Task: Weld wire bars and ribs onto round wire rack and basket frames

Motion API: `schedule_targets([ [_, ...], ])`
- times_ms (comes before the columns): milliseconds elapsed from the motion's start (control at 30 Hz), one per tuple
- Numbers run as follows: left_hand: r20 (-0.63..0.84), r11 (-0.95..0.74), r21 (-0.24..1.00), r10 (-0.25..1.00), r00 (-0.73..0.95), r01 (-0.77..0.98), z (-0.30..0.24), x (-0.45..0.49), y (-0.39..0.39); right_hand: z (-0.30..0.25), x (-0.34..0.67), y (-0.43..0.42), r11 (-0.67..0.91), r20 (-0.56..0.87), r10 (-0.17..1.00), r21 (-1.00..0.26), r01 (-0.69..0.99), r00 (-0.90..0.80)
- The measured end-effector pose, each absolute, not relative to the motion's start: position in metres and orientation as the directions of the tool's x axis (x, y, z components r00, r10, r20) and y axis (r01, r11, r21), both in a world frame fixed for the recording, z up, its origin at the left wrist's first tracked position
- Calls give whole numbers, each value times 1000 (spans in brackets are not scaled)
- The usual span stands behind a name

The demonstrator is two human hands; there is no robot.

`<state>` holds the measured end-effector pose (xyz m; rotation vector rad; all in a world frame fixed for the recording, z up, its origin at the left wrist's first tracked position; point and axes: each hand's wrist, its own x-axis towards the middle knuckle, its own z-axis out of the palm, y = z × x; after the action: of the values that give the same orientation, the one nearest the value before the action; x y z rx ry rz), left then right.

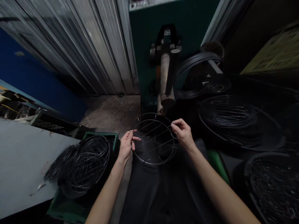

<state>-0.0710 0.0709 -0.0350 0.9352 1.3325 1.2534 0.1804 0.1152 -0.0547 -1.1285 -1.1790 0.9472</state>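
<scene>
While we look down in the head view, our two hands hold one round wire rack (154, 141) above the dark cloth (144, 183) of our lap, just below the metal cylinder (165, 71) of one green machine (144, 62). Our left hand (126, 143) pinches its left rim; our right hand (183, 133) pinches it at the right edge, on which wire we cannot tell. One green crate (62, 211) bears a heap of wire hoops (88, 165), too tangled to count. Two dark tubs (211, 135) stand at right: one holds smooth coiled wire (229, 115), the other thin, shiny scraps (275, 186). One more coil (197, 59) sits beside the machine; one small grid (119, 115) lies on the floor (105, 105), before ribbed metal sheeting (100, 46).
</scene>
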Motion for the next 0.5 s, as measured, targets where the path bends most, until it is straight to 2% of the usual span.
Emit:
schedule_targets([
  [500, -229, 203, 969, 954, -194, -141, -42, -70, 74, -57, 177, 122, 180, 180, 973, -984, 14, 142],
])
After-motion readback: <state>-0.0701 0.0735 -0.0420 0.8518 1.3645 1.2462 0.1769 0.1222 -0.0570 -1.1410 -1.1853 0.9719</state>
